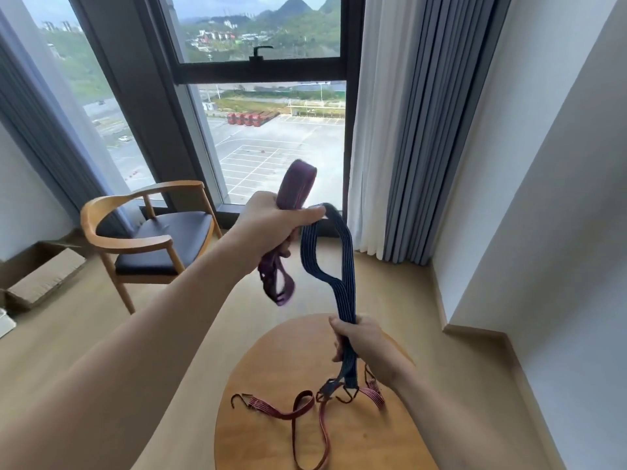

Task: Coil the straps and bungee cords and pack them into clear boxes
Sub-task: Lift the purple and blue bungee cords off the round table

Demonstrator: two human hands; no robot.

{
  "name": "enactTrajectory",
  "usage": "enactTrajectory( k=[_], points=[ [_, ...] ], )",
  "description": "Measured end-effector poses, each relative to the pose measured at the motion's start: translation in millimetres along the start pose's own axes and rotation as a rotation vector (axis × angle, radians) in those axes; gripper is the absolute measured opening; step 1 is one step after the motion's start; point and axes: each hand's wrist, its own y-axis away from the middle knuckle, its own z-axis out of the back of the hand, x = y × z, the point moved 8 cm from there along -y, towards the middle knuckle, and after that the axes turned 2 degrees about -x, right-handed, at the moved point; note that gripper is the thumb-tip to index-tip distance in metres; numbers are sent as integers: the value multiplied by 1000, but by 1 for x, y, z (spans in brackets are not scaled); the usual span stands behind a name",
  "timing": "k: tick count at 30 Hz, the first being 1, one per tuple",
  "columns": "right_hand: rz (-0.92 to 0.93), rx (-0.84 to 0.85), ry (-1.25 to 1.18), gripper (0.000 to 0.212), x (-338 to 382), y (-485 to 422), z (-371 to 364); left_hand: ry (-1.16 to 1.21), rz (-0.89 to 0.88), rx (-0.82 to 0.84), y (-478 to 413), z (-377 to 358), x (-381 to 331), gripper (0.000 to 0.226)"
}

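My left hand (271, 222) is raised in front of the window and grips a folded purple strap (295, 188), whose loops stick up above the fist and hang below it. The top loop of a blue striped bungee cord (339, 262) hooks over that hand's thumb. My right hand (359, 340) is closed around the same blue cord lower down, above the round wooden table (271, 368). The cord's black hooks (336, 391) dangle just over the tabletop. A red striped bungee cord (298, 415) lies loose and uncoiled on the table, with a hook at its left end. No clear box is in view.
A wooden armchair with a dark seat (152, 239) stands left of the table by the window. An open cardboard box (37, 276) sits on the floor at far left. Grey and white curtains (407, 130) hang at right, beside a white wall corner (492, 334).
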Motion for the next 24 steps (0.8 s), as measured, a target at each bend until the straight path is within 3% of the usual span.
enactTrajectory(
  k=[2,4,7,12,15,16,18,21,24],
  points=[
    [-3,17,-6,36,9,1,6,-329,-47,-192,-7,20,20,38],
    [13,10,53,36,19,-2,14,-425,-106,-253,-6,22,32,30],
    [118,34,256,38,40,-9,21,-243,-90,-26,0,-4,43,19],
    [334,-15,875,43,88,-7,25,-259,-37,346,4,-57,50,41],
    [339,90,813,31,110,5,30,-206,3,483,4,-80,59,63],
    [342,121,758,27,118,10,33,-188,-14,528,5,-88,57,58],
    [337,148,641,19,132,19,42,-135,-51,580,11,-103,47,28],
    [273,129,480,18,140,29,59,-33,-78,570,13,-119,34,31],
    [304,-46,345,30,146,40,81,115,-55,480,5,-124,29,19]
  ],
)
